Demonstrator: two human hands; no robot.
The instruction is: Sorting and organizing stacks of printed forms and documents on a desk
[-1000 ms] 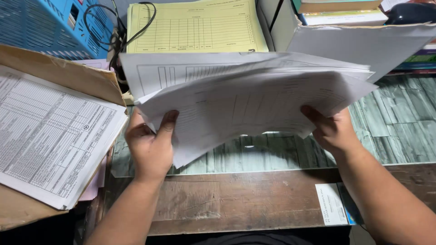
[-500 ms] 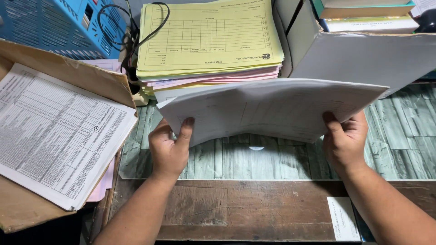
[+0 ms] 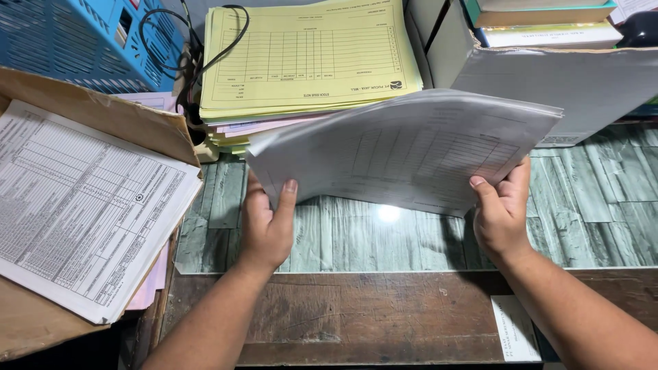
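At 6 o'clock lies the wooden desk edge, with a small white slip at 5 o'clock. Above it, the left hand pinches the lower left corner of a white paper sheaf, thumb on top; the right hand pinches its lower right edge the same way. The sheaf hangs clear of the green plank-patterned surface, at centre. At 9 o'clock a printed form rests on a brown folder. At 12 o'clock sits a yellow form stack; at 11, a blue basket; at 2, a white box.
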